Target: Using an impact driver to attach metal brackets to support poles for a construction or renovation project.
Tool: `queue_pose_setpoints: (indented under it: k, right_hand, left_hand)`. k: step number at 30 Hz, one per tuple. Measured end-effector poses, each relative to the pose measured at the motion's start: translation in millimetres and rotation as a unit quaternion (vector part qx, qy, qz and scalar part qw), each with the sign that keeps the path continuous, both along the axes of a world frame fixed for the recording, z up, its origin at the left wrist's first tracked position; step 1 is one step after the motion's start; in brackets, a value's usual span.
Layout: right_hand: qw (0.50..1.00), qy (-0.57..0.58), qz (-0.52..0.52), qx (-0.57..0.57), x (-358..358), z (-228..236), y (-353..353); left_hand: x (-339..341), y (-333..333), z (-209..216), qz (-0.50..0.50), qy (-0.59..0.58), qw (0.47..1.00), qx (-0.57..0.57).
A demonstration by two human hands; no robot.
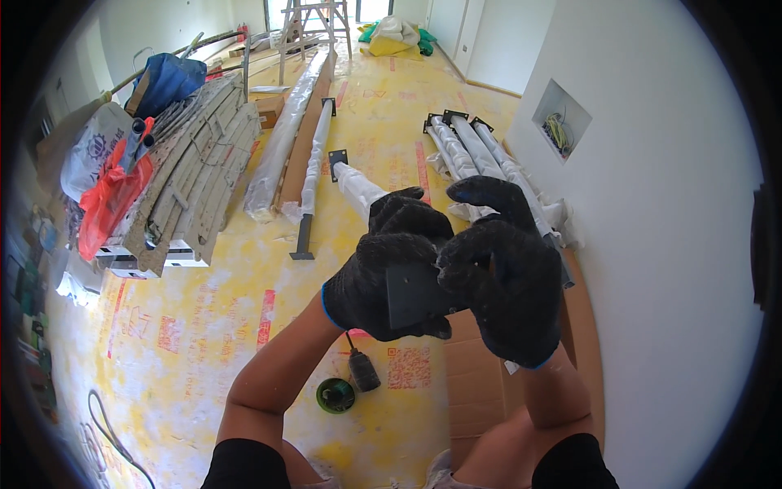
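Note:
Both hands wear black knit gloves. My left hand (391,261) is closed around the near end of a metal post, next to its dark square end plate (411,295). Beyond the fingers runs the post's white-wrapped shaft (358,189), with another dark plate at its far end. My right hand (509,269) is close against the right side of the same end, its fingers bent in a pinch and its index finger arched above. Whatever lies between those fingertips is hidden. Below on the floor are a dark brush-like tool (363,368) and a small green-rimmed pot (336,396).
Several wrapped posts (472,147) lie by the right wall, near a recess with loose wires (559,132). One more wrapped post (316,163) lies left of centre. Worn boards (191,171) are stacked at left. Flattened cardboard (476,383) lies below my right arm. A wooden trestle (314,24) stands far off.

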State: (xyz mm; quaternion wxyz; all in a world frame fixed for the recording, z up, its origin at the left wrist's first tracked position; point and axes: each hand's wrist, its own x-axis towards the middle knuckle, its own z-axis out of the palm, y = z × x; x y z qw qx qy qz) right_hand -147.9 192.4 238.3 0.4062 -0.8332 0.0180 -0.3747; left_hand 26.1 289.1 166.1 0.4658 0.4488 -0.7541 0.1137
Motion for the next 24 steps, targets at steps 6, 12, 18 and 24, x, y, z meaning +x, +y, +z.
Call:
queue_pose_setpoints:
  k: [6,12,18,24]
  right_hand:
    - [0.997,0.027,-0.046,-0.052,-6,3,6]
    - [0.997,0.014,-0.047,-0.052,-7,-1,2]
    - [0.998,0.04,-0.054,0.017,-12,3,9]
    - [0.998,0.032,-0.04,-0.021,-14,2,2]
  left_hand:
    - [-6,-1,4,-0.011,0.039,0.999,-0.027]
    - [-6,-6,4,-0.042,0.045,0.996,-0.068]
    - [-7,-8,3,-0.057,0.051,0.994,-0.075]
    - [-12,-12,-1,-0.066,0.068,0.993,-0.07]
